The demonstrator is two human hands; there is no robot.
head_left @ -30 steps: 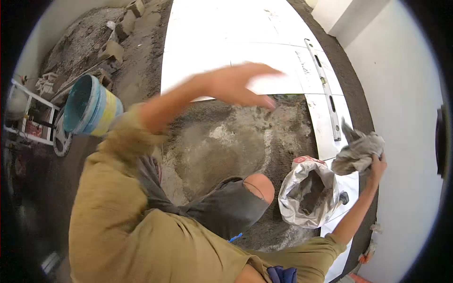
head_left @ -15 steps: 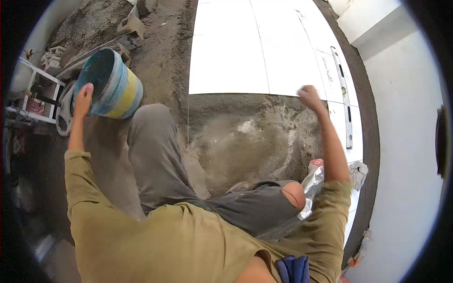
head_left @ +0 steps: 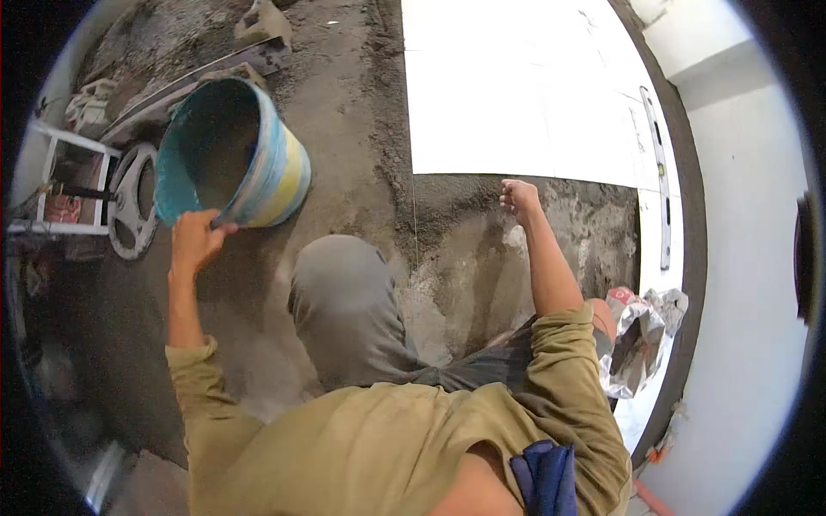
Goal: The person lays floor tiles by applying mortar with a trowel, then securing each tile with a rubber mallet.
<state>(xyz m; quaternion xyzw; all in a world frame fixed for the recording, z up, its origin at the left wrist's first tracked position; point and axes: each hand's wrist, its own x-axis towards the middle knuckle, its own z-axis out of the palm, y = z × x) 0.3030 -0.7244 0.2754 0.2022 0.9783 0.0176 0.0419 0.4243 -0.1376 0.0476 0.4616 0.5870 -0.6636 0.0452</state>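
My left hand is closed on the near rim of a blue bucket with a yellow band. The bucket tilts toward me, and its inside looks grey and wet. Over the bare mortar bed, just short of the white tiles, hovers my right hand. Its fingers are curled in; whether something small is inside them is hidden. A thin string line runs down over the mortar from the tile corner.
A spirit level lies along the right-hand tiles. Near my right knee sits a crumpled silvery bag. Left of the bucket are a grey wheel-like piece and a white frame. Concrete blocks lie behind; a white wall stands right.
My left hand has gone from above the bucket to gripping its rim, and the bucket tips nearer. My right hand has drawn back from the tiles over the mortar. The view has shifted left.
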